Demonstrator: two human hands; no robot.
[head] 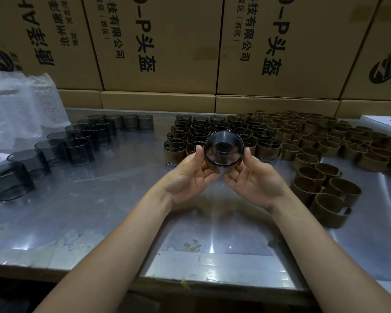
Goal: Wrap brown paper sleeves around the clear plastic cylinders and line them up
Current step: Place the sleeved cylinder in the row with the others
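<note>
I hold one smoky clear plastic cylinder (223,150) above the metal table (99,211), its open end tilted toward me. My left hand (190,175) grips its left side and my right hand (255,177) grips its right side, thumbs on the rim. No sleeve shows on it. Behind it stand rows of sleeved cylinders (212,129). Bare cylinders (77,141) stand in lines at the left. Loose brown paper sleeves (325,190) lie in a mass at the right.
Stacked cardboard boxes (158,53) wall off the back of the table. Bubble wrap bags (16,105) sit at the far left. A white sheet (384,122) lies at the far right. The table's front edge (190,283) runs below my forearms.
</note>
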